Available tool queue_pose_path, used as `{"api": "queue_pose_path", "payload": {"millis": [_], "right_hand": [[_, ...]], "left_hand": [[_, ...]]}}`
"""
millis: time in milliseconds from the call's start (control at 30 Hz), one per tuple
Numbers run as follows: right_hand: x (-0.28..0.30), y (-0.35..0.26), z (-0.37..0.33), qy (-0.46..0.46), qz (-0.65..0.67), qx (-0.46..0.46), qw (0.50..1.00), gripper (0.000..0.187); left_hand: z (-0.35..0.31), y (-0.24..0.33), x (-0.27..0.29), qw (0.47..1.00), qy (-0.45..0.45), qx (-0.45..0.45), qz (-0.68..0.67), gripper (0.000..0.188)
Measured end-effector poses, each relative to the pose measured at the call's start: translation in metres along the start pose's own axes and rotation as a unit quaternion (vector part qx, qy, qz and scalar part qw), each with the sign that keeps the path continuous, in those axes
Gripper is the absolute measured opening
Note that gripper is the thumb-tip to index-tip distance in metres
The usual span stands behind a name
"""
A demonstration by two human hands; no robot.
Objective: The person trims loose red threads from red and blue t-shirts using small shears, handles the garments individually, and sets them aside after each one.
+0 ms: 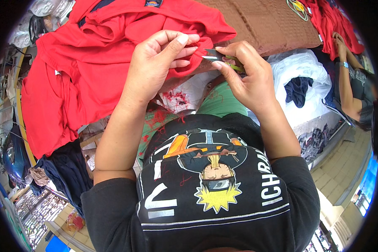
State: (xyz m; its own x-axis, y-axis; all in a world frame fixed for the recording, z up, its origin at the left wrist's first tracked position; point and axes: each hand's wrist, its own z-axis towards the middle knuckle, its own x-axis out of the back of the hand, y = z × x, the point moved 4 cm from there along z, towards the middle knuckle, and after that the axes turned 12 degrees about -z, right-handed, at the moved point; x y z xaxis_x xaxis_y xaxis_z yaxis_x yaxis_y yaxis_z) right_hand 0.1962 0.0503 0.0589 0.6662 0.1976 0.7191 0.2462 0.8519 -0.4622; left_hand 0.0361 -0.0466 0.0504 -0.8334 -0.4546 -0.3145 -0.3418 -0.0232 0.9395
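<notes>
A red garment (88,67) with a dark blue inner part lies spread before me, partly hanging off the table's edge. My left hand (161,52) is closed over one narrow end of it, the thumb against the index finger and the other fingers curled on the cloth. Between the thumb and fingers of my right hand (245,69) sits a small pair of thread snips (213,55). Its dark blades point left and lie against the red cloth, just beside my left fingertips. Part of its yellow-green grip is hidden by my fingers.
Brown cloth (269,25) covers the table beyond. White plastic bags (296,98) with a dark cloth stand at my right. Red thread scraps (159,119) lie on my lap. Another person's arm (346,84) reaches to red garments (336,25) at far right. Dark clothes (65,172) hang at left.
</notes>
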Motion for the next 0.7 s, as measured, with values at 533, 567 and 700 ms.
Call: {"api": "queue_pose_path", "payload": {"millis": [533,567,700], "right_hand": [[-0.0033,-0.0031,-0.0020,0.031,-0.038,0.033,0.998,0.020],[-0.0036,-0.0032,-0.0016,0.033,-0.040,0.035,0.998,0.019],[-0.0023,-0.0037,-0.0005,0.038,-0.077,0.059,0.995,0.018]], "left_hand": [[-0.0001,-0.0053,0.0034,1.000,0.000,-0.012,-0.028,0.018],[-0.0001,-0.0054,0.0038,1.000,-0.002,-0.014,-0.028,0.018],[-0.0008,-0.0046,0.0022,1.000,0.005,-0.009,-0.027,0.019]]}}
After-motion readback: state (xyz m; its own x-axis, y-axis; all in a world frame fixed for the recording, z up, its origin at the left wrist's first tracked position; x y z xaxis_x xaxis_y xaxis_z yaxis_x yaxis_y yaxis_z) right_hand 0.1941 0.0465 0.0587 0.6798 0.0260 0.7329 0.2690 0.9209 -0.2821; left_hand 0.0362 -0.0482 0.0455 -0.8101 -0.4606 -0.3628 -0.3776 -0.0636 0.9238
